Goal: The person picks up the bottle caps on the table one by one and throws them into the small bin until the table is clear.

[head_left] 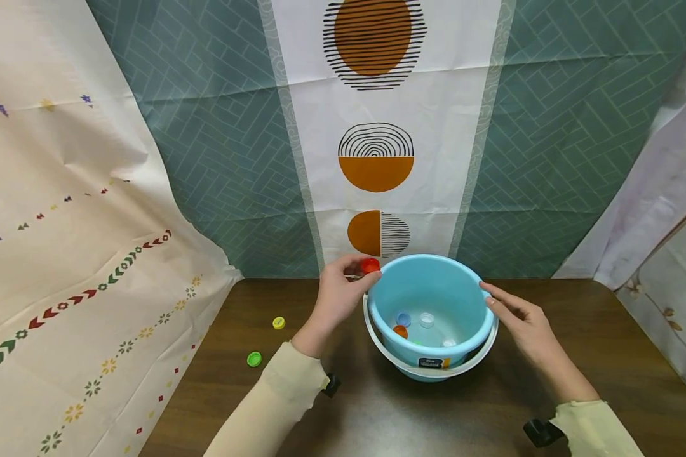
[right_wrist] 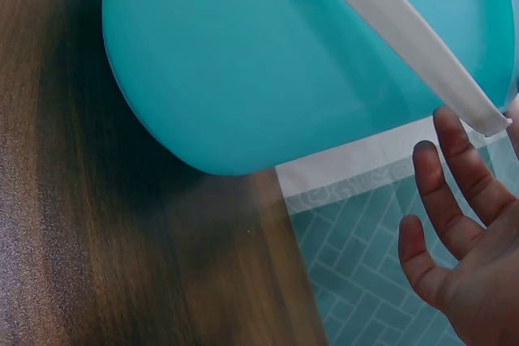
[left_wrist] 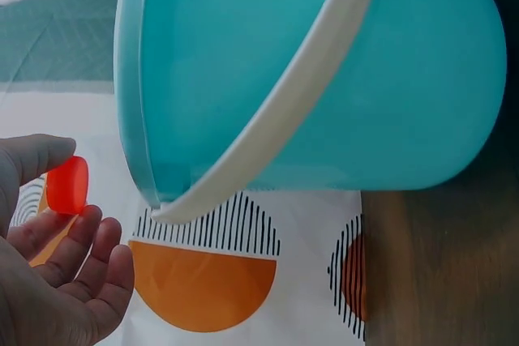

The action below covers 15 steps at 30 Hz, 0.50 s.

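A red bottle cap [head_left: 370,266] is pinched between the thumb and fingers of my left hand [head_left: 343,289], just outside the left rim of a light blue bucket [head_left: 429,263]. The same red cap [left_wrist: 68,185] shows in the left wrist view, apart from the bucket wall. On the other side, my right hand [head_left: 526,324] touches the bucket's right rim with fingertips and thumb. Its lower fingers [right_wrist: 442,208] look loosely extended near the handle joint. Inside the bucket lie several caps, among them a blue cap [head_left: 403,320], a clear cap [head_left: 427,319] and an orange cap [head_left: 400,331].
A yellow cap [head_left: 279,323] and a green cap [head_left: 254,359] lie on the brown wooden table [head_left: 377,419], left of the bucket. The bucket's white handle [head_left: 377,343] hangs down at its front. Patterned cloth [head_left: 217,158] hangs behind the table.
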### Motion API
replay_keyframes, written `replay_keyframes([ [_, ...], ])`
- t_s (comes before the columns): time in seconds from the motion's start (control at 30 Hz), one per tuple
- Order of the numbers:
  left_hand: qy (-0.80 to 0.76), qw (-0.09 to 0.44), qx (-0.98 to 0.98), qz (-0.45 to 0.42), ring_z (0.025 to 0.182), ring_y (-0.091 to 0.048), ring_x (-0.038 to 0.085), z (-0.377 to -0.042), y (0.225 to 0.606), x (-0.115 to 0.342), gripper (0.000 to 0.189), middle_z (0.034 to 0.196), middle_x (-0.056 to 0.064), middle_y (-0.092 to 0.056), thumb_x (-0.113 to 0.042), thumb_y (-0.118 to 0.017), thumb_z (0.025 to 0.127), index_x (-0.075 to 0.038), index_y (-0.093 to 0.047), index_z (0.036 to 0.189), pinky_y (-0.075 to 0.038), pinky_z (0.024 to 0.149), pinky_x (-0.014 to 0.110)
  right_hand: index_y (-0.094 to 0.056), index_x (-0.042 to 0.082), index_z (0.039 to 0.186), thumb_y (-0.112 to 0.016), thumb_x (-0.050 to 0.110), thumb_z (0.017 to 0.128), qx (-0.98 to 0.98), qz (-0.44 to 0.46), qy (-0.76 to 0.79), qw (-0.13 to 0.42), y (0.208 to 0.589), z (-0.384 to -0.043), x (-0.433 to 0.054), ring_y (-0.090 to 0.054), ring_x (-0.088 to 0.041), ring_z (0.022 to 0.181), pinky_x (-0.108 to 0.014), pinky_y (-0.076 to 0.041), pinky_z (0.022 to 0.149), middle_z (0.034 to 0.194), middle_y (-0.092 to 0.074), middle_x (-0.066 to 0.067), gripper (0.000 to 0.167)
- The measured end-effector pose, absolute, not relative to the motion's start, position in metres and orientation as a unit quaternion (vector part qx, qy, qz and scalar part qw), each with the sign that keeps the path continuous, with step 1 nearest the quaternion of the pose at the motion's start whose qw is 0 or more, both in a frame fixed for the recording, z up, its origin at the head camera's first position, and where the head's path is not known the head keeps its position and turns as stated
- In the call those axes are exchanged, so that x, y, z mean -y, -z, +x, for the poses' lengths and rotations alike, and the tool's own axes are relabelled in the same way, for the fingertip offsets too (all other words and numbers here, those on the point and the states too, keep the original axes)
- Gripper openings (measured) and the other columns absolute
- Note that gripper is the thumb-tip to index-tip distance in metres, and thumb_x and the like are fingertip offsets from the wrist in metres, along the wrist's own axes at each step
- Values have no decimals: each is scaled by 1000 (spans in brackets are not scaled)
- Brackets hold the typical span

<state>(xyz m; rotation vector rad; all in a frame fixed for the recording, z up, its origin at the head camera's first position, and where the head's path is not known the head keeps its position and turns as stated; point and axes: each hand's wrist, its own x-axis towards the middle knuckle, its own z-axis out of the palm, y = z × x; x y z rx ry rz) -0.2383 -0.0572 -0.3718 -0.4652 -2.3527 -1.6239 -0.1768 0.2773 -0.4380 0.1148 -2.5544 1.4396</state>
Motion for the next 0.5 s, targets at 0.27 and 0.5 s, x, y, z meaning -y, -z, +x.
replay_keyframes([
  [0.27,555,104,808,-168,86,-60,16,-232,366,47,34,95,-3,-66,-34,-74,79,-22,-66,110,-54,74,27,-50,34,134,-48,41,96,867,40,-485,104,438,-176,-277,-44,16,113,-8,-39,85,138,-52,3,39],
  [0.5,554,96,809,-171,87,-60,16,-231,364,40,35,97,-4,-66,-37,-74,79,-24,-66,111,-54,75,27,-50,33,134,-48,41,95,864,39,-491,104,437,-176,-276,-45,16,113,-6,-38,85,138,-52,4,40],
])
